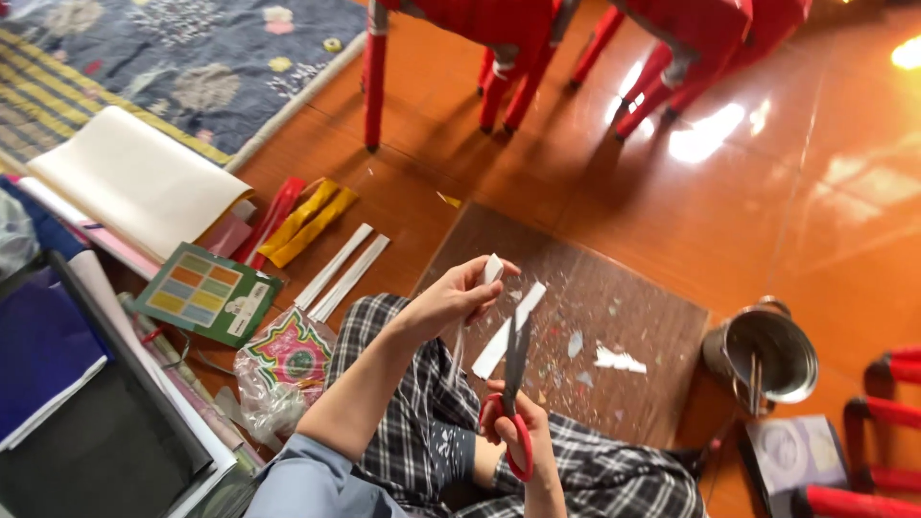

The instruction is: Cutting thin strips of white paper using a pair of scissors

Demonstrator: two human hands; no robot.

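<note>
While the person sits on the floor [767,221] with plaid-trousered legs folded, the left hand [451,299] pinches a white paper strip [507,328] at its upper end, fingers closed on it so that the strip hangs slanted down toward the lap. The right hand [518,422] has thumb and fingers through the red loops of a pair of scissors [514,384], its grip closed round the handles; the dark blades point up and lie against the strip's lower part, though whether they are parted cannot be told. Holding the strip up from the top keeps it taut and clear of the legs, so the blades can meet it freely.

Both hands work above a brown board [633,317] laid on the floor, which is sprinkled with small white offcuts, apparently placed there to catch them. A steel pail [767,350] lies tipped on its side just past the board's right edge. To the left, within easy reach, lie two more white strips [343,273], folded yellow and red paper [305,223], a green packet with coloured squares [206,293], a patterned plastic bag [288,360] and a stack of cream sheets [134,177]. Red chair legs [374,86] stand beyond, beside a patterned rug [192,58].
</note>
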